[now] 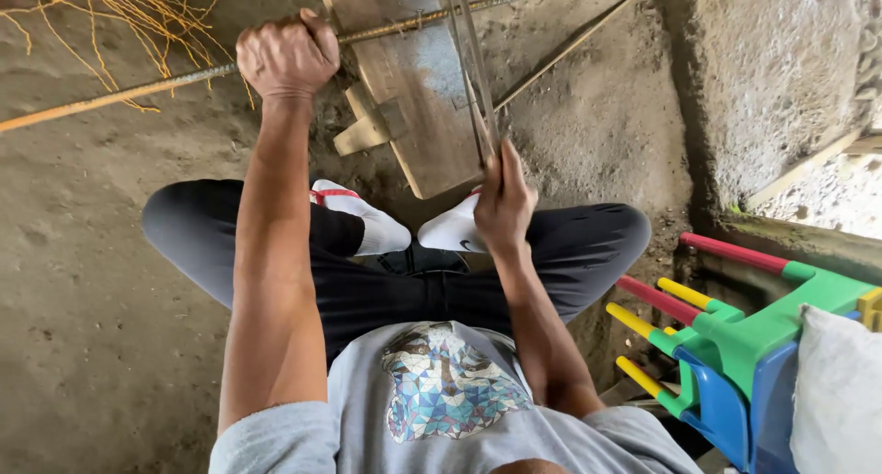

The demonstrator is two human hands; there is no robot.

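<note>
Dirt floor (110, 345) noted. Steel rod (165, 82), judged heavy, stiff and rough, is clamped in left hand (287, 56); right hand (503, 203) fingers are closed on saw (473, 70).

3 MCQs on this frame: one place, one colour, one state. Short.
1. Where does the steel bar lie?
A. across the wooden board
B. on the plastic chairs
C. across the lap

2. What colour is the shirt?
A. red
B. grey
C. green

3. What is the left hand doing?
A. hanging free
B. resting flat on the ground
C. gripping the bar

Key: 1 A, the bar crosses the board's top; 2 B, grey cloth with a mosaic print; 3 C, fingers wrapped round the bar, while the right hand holds a saw frame.
</note>
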